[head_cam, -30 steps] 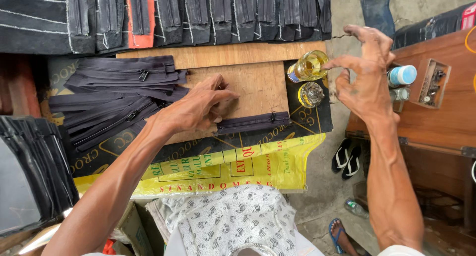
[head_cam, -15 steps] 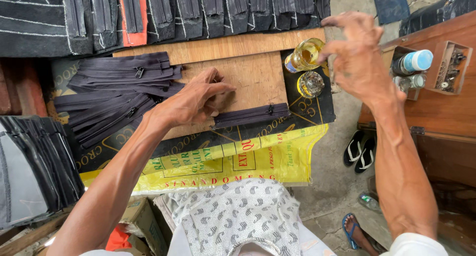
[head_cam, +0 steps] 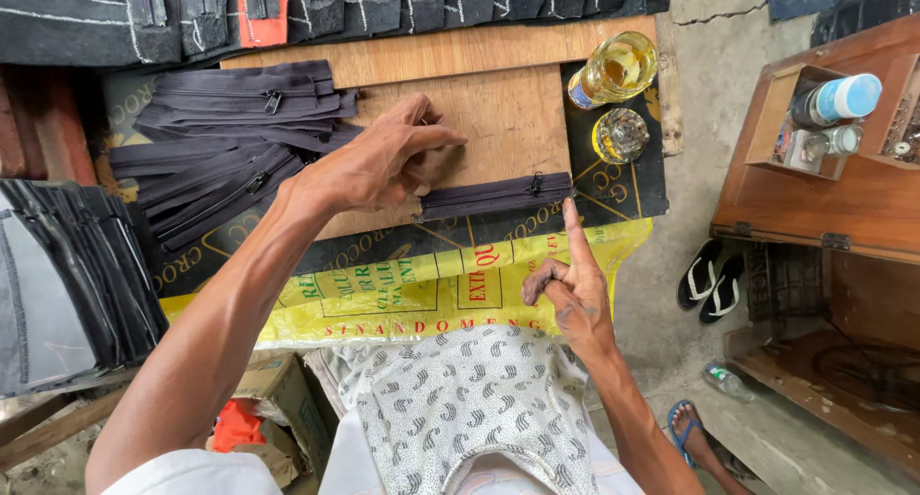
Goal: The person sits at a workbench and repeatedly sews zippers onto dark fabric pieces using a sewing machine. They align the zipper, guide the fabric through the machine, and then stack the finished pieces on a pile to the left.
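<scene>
Dark zipper strip (head_cam: 494,196) flat on wooden board (head_cam: 498,121), left hand (head_cam: 379,164) seemingly pinching its end, right hand (head_cam: 575,284) loose, forefinger out.

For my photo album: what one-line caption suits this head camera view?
Left hand pins a dark zipper strip on the wooden board; the right hand points a finger at its end.
</scene>
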